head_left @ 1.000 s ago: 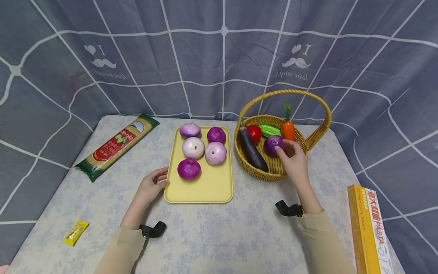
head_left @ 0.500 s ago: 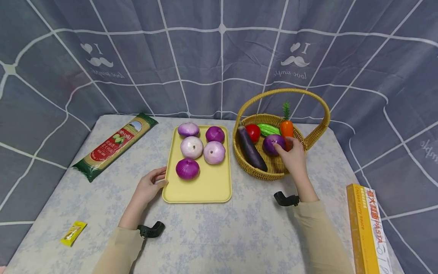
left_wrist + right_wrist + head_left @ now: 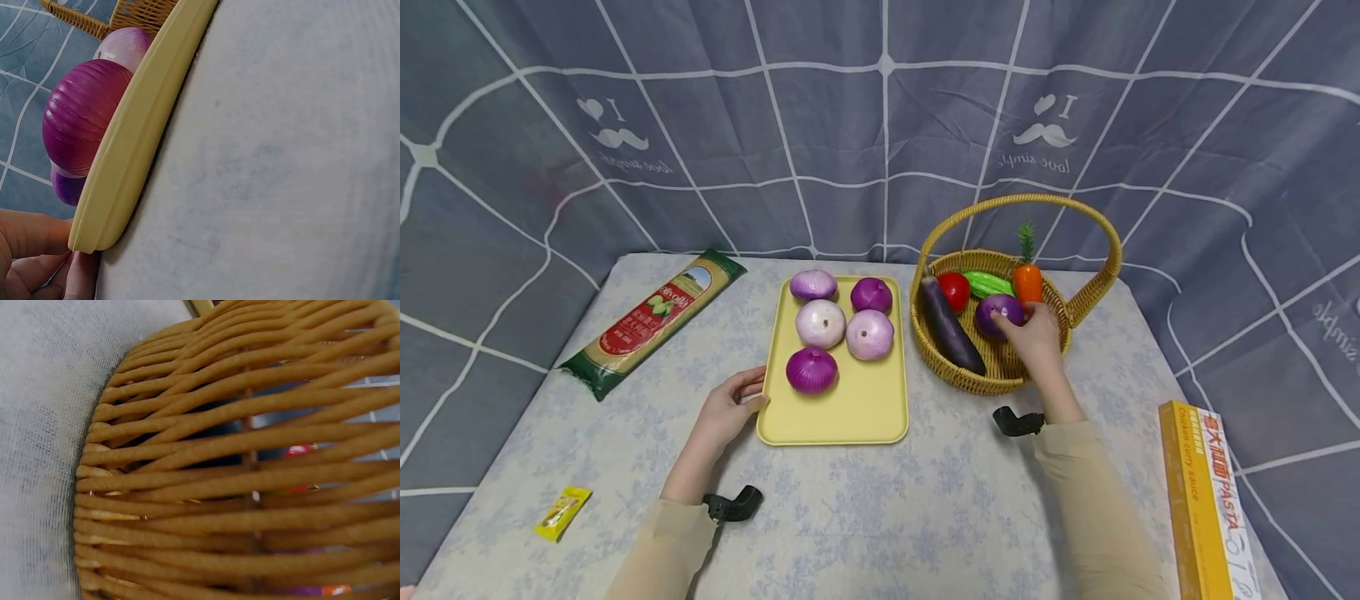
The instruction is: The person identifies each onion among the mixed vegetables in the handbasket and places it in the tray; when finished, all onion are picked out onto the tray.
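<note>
A yellow tray (image 3: 865,417) carries several purple and pale onions (image 3: 812,371). My left hand (image 3: 727,408) holds the tray's left edge; in the left wrist view the thumb (image 3: 37,234) lies against the corner, with fingers below it. To the right, my right hand (image 3: 1037,337) reaches into a wicker basket (image 3: 955,379) and grips a purple onion (image 3: 995,310), thumb over its front and fingers on its right side. Beside that onion lie an eggplant (image 3: 951,329), a tomato (image 3: 955,292), a green vegetable (image 3: 988,284) and a carrot (image 3: 1027,285). Basket weave hides the right hand in the right wrist view.
The basket's tall handle (image 3: 1022,198) arches above the vegetables. A pasta packet (image 3: 655,321) lies at the back left, a small yellow sachet (image 3: 562,513) at the front left. A pasta box (image 3: 1210,500) lies at the right edge. Behind the table hangs a grey curtain (image 3: 820,125).
My right hand has shifted slightly left and closer around the purple onion, its thumb now further over the onion. The left hand stays at the tray's edge.
</note>
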`<action>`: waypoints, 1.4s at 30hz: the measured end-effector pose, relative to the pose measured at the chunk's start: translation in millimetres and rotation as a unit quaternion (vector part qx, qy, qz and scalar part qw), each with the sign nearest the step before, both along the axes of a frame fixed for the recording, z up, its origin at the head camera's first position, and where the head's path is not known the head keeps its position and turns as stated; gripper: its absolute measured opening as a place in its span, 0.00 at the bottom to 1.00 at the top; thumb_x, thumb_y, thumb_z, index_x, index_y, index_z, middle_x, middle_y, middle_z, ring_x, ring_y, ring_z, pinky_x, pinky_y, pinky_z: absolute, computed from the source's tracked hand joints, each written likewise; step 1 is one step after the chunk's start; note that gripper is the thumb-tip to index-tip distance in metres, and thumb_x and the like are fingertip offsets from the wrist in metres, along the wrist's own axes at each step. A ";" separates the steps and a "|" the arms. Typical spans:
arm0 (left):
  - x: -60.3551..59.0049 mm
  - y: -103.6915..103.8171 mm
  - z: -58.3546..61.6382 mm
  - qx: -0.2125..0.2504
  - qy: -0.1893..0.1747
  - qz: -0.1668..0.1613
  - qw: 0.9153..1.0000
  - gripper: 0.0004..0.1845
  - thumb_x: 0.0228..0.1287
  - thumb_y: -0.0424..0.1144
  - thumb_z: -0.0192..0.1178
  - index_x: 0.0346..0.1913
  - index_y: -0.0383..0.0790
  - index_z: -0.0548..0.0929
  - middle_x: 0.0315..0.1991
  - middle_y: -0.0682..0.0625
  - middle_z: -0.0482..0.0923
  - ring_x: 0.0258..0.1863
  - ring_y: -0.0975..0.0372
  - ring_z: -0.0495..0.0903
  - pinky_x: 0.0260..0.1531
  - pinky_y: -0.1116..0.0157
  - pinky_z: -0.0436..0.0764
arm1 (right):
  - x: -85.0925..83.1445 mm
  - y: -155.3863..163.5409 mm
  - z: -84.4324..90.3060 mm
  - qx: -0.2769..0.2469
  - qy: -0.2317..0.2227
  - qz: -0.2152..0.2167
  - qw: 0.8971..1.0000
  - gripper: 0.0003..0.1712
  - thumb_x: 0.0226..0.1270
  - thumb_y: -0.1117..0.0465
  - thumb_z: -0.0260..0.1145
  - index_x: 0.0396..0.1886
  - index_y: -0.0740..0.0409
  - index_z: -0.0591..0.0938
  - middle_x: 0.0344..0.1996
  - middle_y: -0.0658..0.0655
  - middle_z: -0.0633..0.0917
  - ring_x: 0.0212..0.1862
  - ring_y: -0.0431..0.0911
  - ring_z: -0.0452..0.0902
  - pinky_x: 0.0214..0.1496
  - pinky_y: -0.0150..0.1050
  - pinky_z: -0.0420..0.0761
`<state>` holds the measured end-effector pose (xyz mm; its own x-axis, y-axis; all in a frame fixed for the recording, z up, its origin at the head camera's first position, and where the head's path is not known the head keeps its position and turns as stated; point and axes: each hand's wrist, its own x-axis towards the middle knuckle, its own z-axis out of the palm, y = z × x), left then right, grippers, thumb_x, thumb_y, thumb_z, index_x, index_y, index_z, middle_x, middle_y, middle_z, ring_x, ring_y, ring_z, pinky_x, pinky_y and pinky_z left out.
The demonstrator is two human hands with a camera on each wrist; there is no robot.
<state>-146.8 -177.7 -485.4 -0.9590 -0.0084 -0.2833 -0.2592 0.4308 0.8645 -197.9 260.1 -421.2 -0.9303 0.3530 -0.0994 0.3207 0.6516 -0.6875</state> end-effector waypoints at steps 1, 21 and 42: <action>0.1 -0.1 -0.2 0.001 -0.002 -0.001 1.000 0.28 0.69 0.32 0.56 0.71 0.35 0.67 0.63 0.36 0.74 0.62 0.50 0.74 0.47 0.77 0.80 | -1.0 -0.9 -1.0 0.000 -0.001 -0.003 1.000 0.43 0.67 0.46 0.64 0.68 0.74 0.63 0.62 0.75 0.69 0.65 0.65 0.65 0.70 0.58 0.67; -0.5 0.4 1.3 0.003 0.004 0.001 1.000 0.28 0.69 0.30 0.56 0.71 0.34 0.67 0.62 0.36 0.74 0.62 0.50 0.74 0.50 0.74 0.81 | -14.2 -9.9 -8.1 -0.002 -0.022 0.003 1.000 0.44 0.61 0.48 0.71 0.63 0.71 0.60 0.59 0.77 0.73 0.64 0.66 0.71 0.68 0.57 0.72; -0.4 0.1 -0.3 0.001 0.004 0.001 1.000 0.28 0.69 0.31 0.56 0.71 0.35 0.67 0.62 0.36 0.75 0.62 0.50 0.75 0.51 0.72 0.81 | 15.8 -7.8 21.3 -0.044 0.017 -0.020 0.999 0.46 0.59 0.50 0.72 0.66 0.69 0.60 0.60 0.74 0.73 0.61 0.65 0.71 0.66 0.59 0.73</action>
<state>-147.2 -177.6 -485.6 -0.9611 -0.0095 -0.2759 -0.2532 0.4286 0.8673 -182.1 252.3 -400.0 -0.9188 0.3815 -0.1009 0.3214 0.5751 -0.7523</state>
